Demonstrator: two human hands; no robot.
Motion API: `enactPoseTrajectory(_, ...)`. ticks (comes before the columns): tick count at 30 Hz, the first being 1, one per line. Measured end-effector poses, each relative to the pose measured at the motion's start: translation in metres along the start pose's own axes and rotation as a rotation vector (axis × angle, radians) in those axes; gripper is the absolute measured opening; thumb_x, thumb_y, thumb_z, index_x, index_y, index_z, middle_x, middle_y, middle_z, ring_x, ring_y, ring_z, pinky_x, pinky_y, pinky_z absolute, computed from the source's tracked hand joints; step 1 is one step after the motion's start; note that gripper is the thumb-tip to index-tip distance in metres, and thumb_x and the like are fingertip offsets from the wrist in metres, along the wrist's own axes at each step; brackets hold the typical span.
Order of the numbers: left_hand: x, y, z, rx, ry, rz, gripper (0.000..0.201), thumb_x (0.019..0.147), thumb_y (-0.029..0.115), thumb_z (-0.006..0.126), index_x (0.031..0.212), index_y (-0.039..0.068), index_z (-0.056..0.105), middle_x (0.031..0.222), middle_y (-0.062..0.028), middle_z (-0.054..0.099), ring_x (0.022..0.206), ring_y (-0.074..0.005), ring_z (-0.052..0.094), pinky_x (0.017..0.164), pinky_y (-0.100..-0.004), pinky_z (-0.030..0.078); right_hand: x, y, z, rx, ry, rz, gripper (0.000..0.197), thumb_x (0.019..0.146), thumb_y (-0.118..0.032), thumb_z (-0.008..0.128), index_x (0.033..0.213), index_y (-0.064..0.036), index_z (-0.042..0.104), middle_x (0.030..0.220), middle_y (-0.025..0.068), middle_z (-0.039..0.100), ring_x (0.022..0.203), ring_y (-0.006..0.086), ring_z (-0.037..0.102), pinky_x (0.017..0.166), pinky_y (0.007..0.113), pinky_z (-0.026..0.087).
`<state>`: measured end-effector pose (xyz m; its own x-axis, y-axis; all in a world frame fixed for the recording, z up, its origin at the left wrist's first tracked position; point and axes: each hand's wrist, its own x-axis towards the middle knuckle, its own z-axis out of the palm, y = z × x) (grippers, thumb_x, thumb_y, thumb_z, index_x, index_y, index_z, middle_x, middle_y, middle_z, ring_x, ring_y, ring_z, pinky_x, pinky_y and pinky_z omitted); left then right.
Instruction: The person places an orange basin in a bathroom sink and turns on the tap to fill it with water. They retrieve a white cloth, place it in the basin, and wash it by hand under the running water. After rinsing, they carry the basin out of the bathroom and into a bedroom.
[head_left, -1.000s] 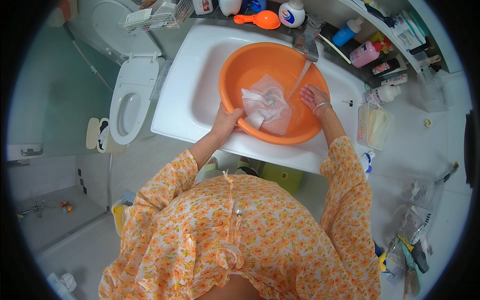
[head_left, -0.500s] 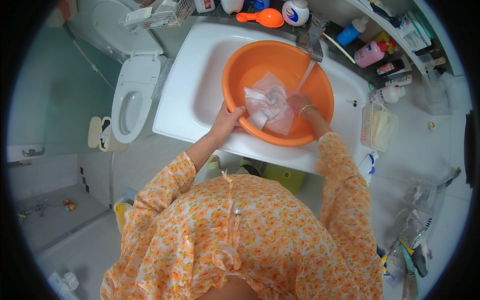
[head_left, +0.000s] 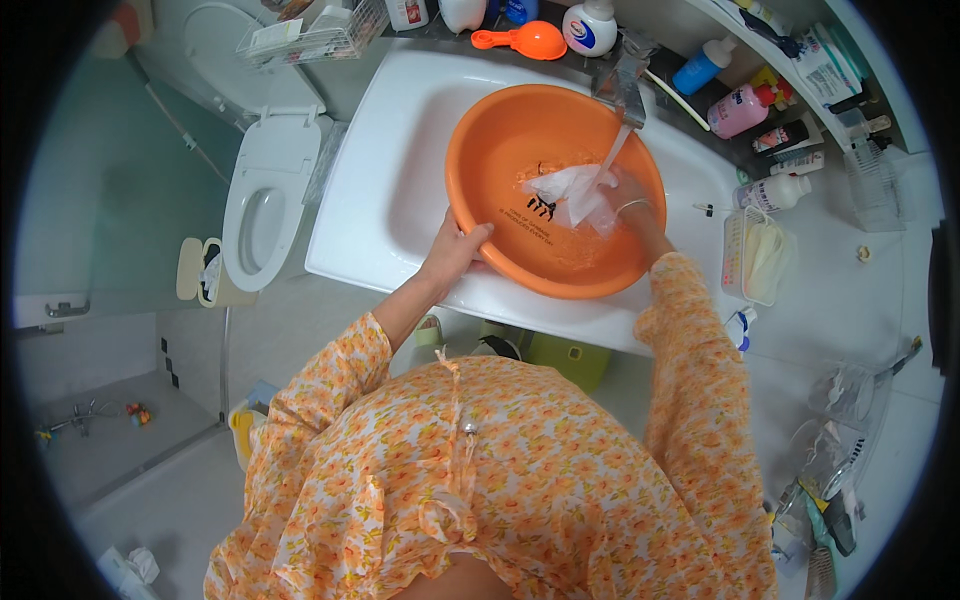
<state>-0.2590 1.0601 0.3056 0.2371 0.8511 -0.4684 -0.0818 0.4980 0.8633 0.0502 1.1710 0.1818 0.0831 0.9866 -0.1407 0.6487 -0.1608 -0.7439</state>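
Observation:
An orange plastic basin (head_left: 495, 150) sits in the white sink (head_left: 350, 215), with dark printing on its floor. My left hand (head_left: 455, 252) grips its near-left rim, thumb on top and fingers under the edge. Inside the basin, at its right side, my right hand (head_left: 630, 197) is closed on a thin white cloth (head_left: 572, 190), which is wet and bunched up. Water runs from the metal faucet (head_left: 630, 90) onto the cloth beside my right hand. The fingers of that hand are partly hidden by the cloth and the water.
Behind the basin, an orange scoop (head_left: 520, 41) and a white bottle (head_left: 590, 27) stand on the dark ledge. A pink bottle (head_left: 738, 108) is farther right. A white basket (head_left: 750, 255) sits at the sink's right end. Left of the sink is a toilet (head_left: 262, 215).
My right hand has drawn the cloth to the right, under the running water, baring the printing on the basin floor. My left hand stays on the rim.

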Motion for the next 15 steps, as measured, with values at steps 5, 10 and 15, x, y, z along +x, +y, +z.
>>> enactPoseTrajectory(5, -0.001, 0.003, 0.005, 0.003, 0.016, -0.019, 0.05, 0.079, 0.014, 0.045, 0.12, 0.007, 0.017, 0.108, -0.0135, 0.041, 0.086, -0.0223, 0.054, 0.067, -0.032, 0.051, -0.044, -0.048, 0.047, -0.688, 0.034, -0.337, 0.03, 0.068, -0.006, 0.055, 0.098, -0.0079, 0.053, 0.111, 0.0134, 0.046, 0.097, 0.0201, 0.048, 0.08, 0.03, 0.039)
enactPoseTrajectory(10, 0.0, 0.001, 0.001, -0.032, -0.01, 0.032, 0.05, 0.079, 0.012, 0.044, 0.12, 0.006, 0.016, 0.108, -0.0142, 0.041, 0.086, -0.0228, 0.054, 0.066, -0.0322, 0.051, -0.038, -0.124, -0.005, -0.768, -0.592, -0.228, 0.022, 0.064, -0.02, 0.06, 0.084, -0.011, 0.055, 0.089, 0.0139, 0.053, 0.081, 0.0258, 0.051, 0.073, 0.035, 0.041)
enactPoseTrajectory(15, -0.002, 0.009, 0.011, -0.013, -0.008, -0.01, 0.05, 0.079, 0.011, 0.044, 0.12, 0.006, 0.015, 0.108, -0.0147, 0.04, 0.086, -0.023, 0.054, 0.066, -0.032, 0.052, -0.044, -0.045, 0.026, -0.779, -0.06, -0.309, 0.019, 0.063, -0.007, 0.062, 0.081, -0.0086, 0.055, 0.074, 0.0094, 0.054, 0.069, 0.0219, 0.052, 0.063, 0.029, 0.042)
